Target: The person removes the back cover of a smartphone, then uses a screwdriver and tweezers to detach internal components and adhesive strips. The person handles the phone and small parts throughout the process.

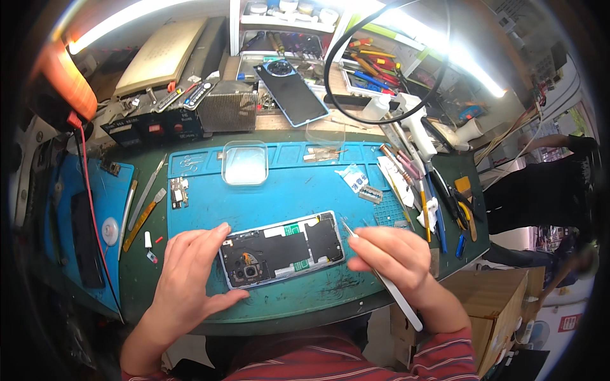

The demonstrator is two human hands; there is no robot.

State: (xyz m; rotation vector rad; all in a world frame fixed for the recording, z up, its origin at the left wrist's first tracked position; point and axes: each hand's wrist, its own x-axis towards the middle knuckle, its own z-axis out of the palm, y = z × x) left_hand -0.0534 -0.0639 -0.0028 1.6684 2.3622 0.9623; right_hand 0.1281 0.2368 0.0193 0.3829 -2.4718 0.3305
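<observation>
Left hand (190, 273) spread, steadying opened phone (281, 249) on blue mat (273, 190); right hand (394, 257) pinching tweezers (381, 279), tip just right of the phone's top edge. Mid-disassembly, probably; next needs precise tip placement.

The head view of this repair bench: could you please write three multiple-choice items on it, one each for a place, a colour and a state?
1. Where does the opened phone lie?
A. on the blue mat
B. on the cardboard box
C. on the shelf

2. What colour are the person's sleeves?
A. plain white
B. red striped
C. green

3. How is the phone's back?
A. closed by a cover
B. wrapped in foil
C. open, inner parts bared

Answers:
1 A, the phone rests on the mat between both hands.
2 B, striped red cloth shows at the lower edge.
3 C, boards and the camera module show; the left hand steadies its end, and the right hand holds tweezers beside it.
</observation>
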